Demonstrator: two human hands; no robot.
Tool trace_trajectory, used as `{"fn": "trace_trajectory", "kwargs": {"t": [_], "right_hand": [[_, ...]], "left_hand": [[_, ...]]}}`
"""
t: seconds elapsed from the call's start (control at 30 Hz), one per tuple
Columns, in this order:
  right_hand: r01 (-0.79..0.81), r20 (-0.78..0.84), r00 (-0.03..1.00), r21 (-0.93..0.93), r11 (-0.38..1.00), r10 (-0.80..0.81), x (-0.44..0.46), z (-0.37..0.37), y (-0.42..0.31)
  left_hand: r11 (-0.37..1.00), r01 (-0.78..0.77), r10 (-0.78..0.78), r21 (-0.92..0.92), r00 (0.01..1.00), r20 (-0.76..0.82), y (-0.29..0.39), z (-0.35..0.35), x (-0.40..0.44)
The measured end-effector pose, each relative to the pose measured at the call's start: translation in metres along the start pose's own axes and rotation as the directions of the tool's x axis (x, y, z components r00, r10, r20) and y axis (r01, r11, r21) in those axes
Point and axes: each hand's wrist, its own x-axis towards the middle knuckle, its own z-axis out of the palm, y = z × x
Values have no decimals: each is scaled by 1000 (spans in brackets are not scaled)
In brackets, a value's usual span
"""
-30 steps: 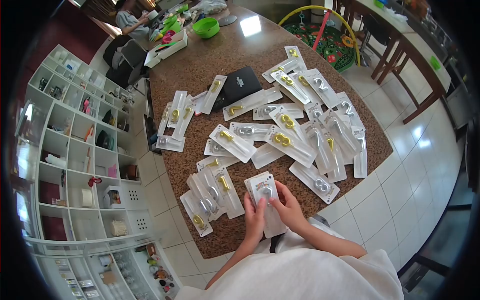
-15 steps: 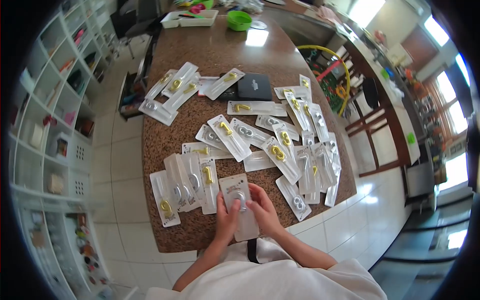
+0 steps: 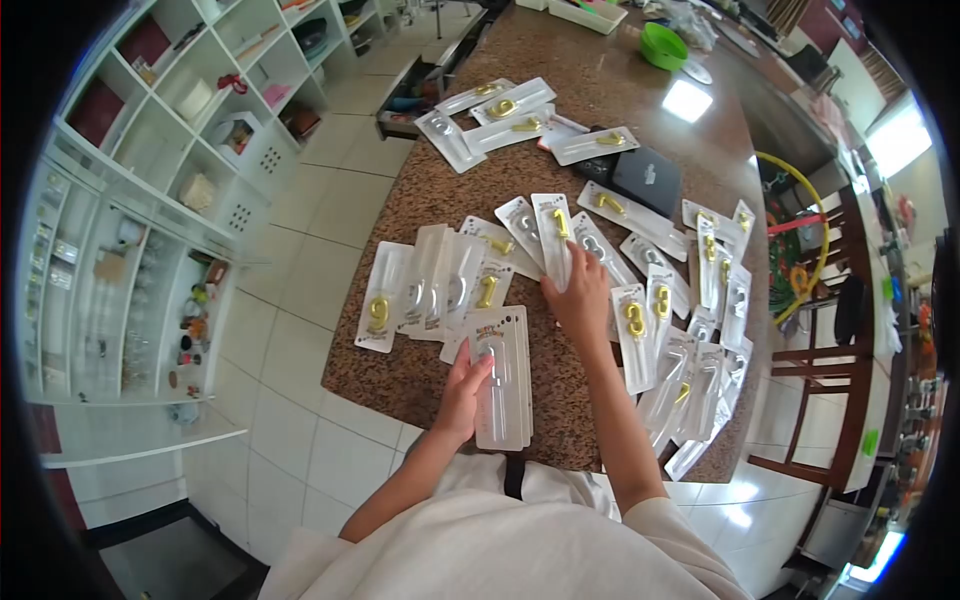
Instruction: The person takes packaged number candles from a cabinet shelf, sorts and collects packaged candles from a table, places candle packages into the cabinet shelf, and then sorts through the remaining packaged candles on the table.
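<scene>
My left hand point(image 3: 463, 392) grips a stack of clear blister packs point(image 3: 508, 385) near the front edge of the granite table point(image 3: 385, 385). My right hand point(image 3: 582, 292) is over a pack with a gold number 1 point(image 3: 553, 228), its fingers at the pack's lower right side; whether they pinch it is unclear. Beside it lie packs with silver numbers. A pack with a gold 3 point(image 3: 634, 325) is just right of my right wrist. Left of the stack, a pack with a gold 9 point(image 3: 379, 312) lies beside several overlapping packs.
A black box point(image 3: 648, 178) lies behind the packs. More packs spread over the right side and far left. A green bowl point(image 3: 662, 46) stands at the back. White shelves point(image 3: 190, 110) are on the left, a yellow hoop point(image 3: 822, 235) on the right.
My right hand has left the stack and reached forward to the pack with the gold 1. My left hand still holds the stack. The view has turned, shifting the table's contents rightward.
</scene>
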Motion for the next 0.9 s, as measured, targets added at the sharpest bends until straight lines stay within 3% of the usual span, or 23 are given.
{"fn": "trace_trajectory", "kwargs": {"t": [0.03,0.17,0.23,0.33,0.4,0.5,0.67,0.77,0.83,0.9], "right_hand": [[-5,2,1000,21,1000,5,1,-3,-1],[-145,35,989,334,931,142,1,-22,-1],[-271,104,963,400,875,250,-5,-42,-6],[-265,117,964,441,857,238,-29,-59,-2],[-145,97,989,417,897,114,-55,-59,9],[-273,200,958,411,870,207,-95,-67,-12],[-161,164,978,226,961,125,-141,-59,-46],[-234,137,968,218,947,208,-155,-49,-62],[-285,113,958,232,930,265,-159,-43,-71],[-305,91,952,242,921,291,-159,-41,-80]], "left_hand": [[1000,-2,2,18,1000,-12,1,-3,-2],[941,253,-236,-226,967,99,-1,-18,1],[948,255,-239,-189,966,102,1,-16,2],[963,244,-231,-114,966,116,4,-13,5],[964,241,-228,-112,966,123,11,-18,5],[968,227,-211,-111,968,133,21,-26,4],[970,159,-130,-182,978,162,64,-80,1],[946,191,-152,-261,975,163,87,-124,10],[984,-59,56,-170,998,-19,114,-121,7],[988,-76,74,-134,997,-23,125,-118,4]]}}
